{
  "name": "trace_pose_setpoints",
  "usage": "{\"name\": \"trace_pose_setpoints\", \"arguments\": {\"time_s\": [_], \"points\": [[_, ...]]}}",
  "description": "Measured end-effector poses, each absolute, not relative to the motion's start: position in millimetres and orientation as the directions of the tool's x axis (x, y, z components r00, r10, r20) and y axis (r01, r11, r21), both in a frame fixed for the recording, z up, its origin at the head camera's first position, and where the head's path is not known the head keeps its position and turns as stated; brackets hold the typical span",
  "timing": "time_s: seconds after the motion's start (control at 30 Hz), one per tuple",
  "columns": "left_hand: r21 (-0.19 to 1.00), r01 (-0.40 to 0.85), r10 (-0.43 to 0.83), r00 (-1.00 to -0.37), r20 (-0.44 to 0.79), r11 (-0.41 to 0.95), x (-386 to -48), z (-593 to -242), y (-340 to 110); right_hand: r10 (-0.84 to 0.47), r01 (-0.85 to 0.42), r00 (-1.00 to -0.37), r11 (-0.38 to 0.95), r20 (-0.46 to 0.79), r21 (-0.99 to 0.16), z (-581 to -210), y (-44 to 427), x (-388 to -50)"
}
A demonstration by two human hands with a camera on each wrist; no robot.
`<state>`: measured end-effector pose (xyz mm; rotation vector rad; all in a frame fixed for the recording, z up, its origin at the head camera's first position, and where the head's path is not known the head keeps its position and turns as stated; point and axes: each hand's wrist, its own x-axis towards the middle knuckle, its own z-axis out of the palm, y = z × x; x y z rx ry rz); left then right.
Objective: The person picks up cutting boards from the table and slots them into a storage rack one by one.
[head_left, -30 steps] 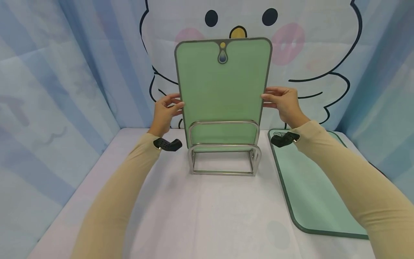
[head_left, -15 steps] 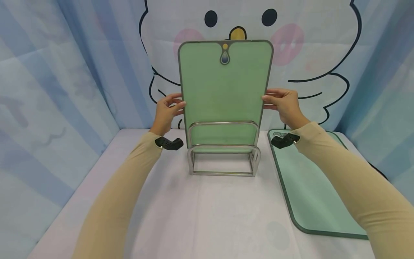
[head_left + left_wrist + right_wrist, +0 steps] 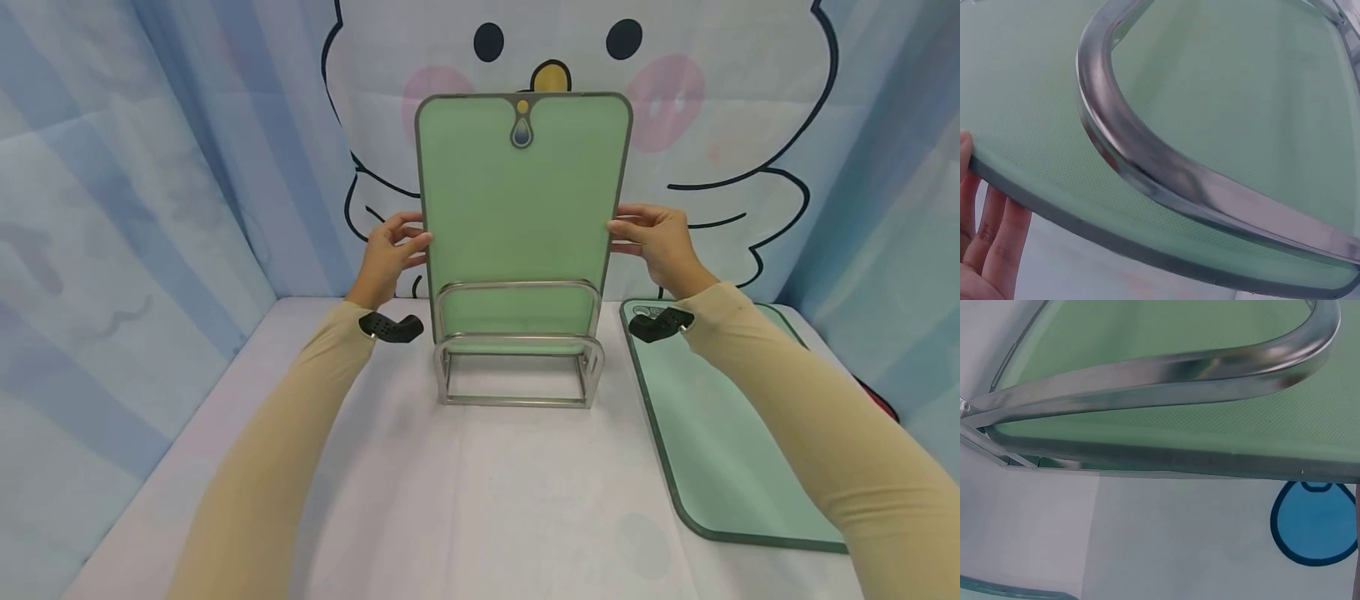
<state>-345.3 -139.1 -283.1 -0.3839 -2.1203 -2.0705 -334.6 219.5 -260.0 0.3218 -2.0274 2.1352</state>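
A green cutting board point(image 3: 522, 208) with a grey rim and a drop-shaped mark near its top stands upright in a metal rack point(image 3: 519, 402). My left hand point(image 3: 386, 258) pinches its left edge about halfway up, thumb in front and fingers behind. On the opposite edge, my right hand point(image 3: 660, 246) pinches the board in the same way. The left wrist view has the rack's bent bar point(image 3: 1147, 150) in front of the board's textured face, beside my left fingers point(image 3: 1004, 244). In the right wrist view my right hand is almost wholly out of sight.
A larger green cutting board point(image 3: 738, 450) lies flat on the white table point(image 3: 480, 500) at the right, partly under my right forearm. A red, dark-edged thing point(image 3: 879, 400) shows beyond it, mostly hidden. Printed curtains point(image 3: 142, 167) stand at the back and sides.
Over the first half second the upright board came down slightly, moved a little right and straightened from a small tilt. Since then it has hardly moved. Both hands kept their hold.
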Motion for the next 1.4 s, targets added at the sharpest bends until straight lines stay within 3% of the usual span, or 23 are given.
{"name": "trace_pose_setpoints", "arguments": {"time_s": [0.47,0.77,1.4], "points": [[0.959,0.282,0.06,-0.958,0.279,0.036,-348.6,-286.1,-135.4,-0.041,-0.249,-0.967,-0.048,0.251,-0.967,-261.9,221.9,-338.6],[0.954,0.299,0.04,-0.954,0.298,0.027,-351.0,-287.8,-136.6,-0.047,-0.303,-0.951,-0.043,0.305,-0.952,-265.5,219.1,-339.1],[0.924,0.381,-0.026,-0.924,0.382,0.039,-344.5,-287.8,-130.0,0.012,-0.292,-0.956,-0.033,0.292,-0.956,-269.0,215.0,-337.2]]}}
